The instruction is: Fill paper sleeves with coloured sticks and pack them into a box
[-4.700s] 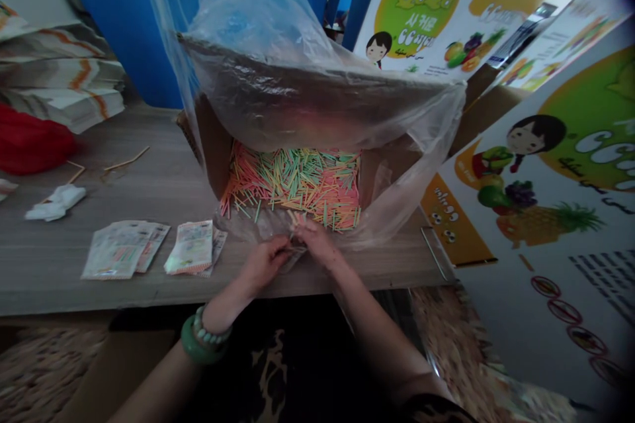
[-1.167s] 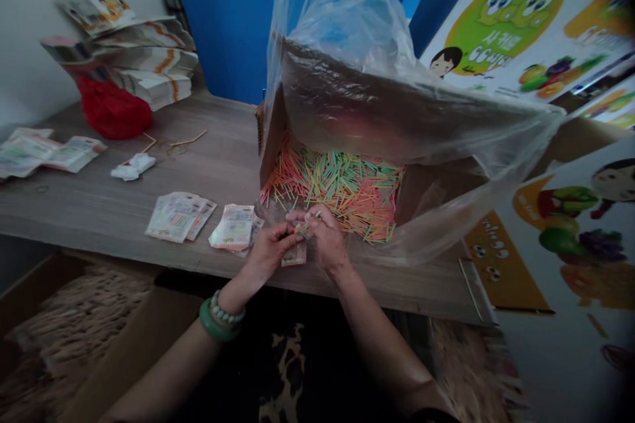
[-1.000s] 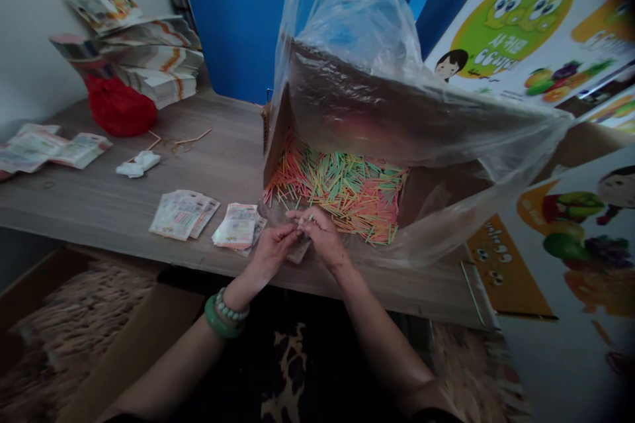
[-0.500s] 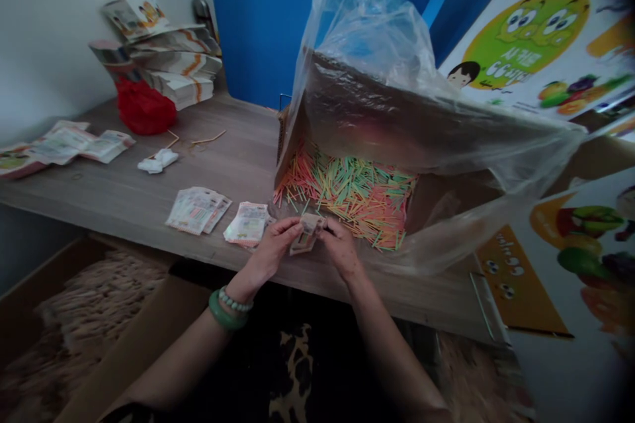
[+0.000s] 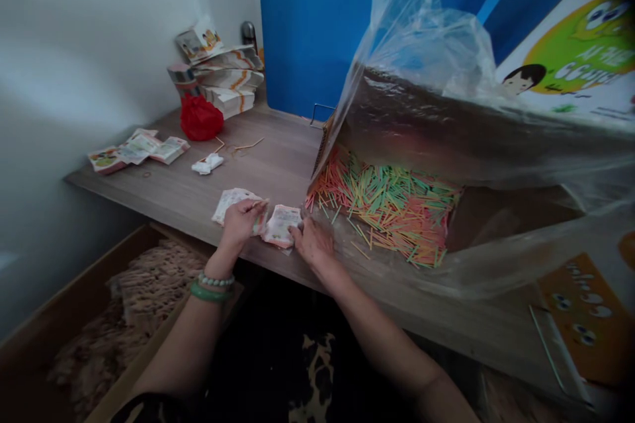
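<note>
Packets (image 5: pixel 140 147) lie in a loose heap far off to the left of the left hand (image 5: pixel 237 228), maybe to keep them out of the way. A red bag (image 5: pixel 201 120) sits beyond that hand, with a white scrap (image 5: pixel 208 163) nearer to it. Touching or just behind the left hand is a fanned-out stack (image 5: pixel 228 199). The hand pinches a small clear packet (image 5: pixel 260 219) by thumb and fingers, perhaps so its front stays free. Between the hands is a neater pile (image 5: pixel 284 219). The right hand (image 5: pixel 316 242) has its thumb on the pile's edge, maybe to steady it; I can't tell if it grips. Thin coloured sticks (image 5: pixel 391 201) fill the lined box past the right hand, in easy reach. Half a second ago, both hands held one packet by the box; now they are apart.
</note>
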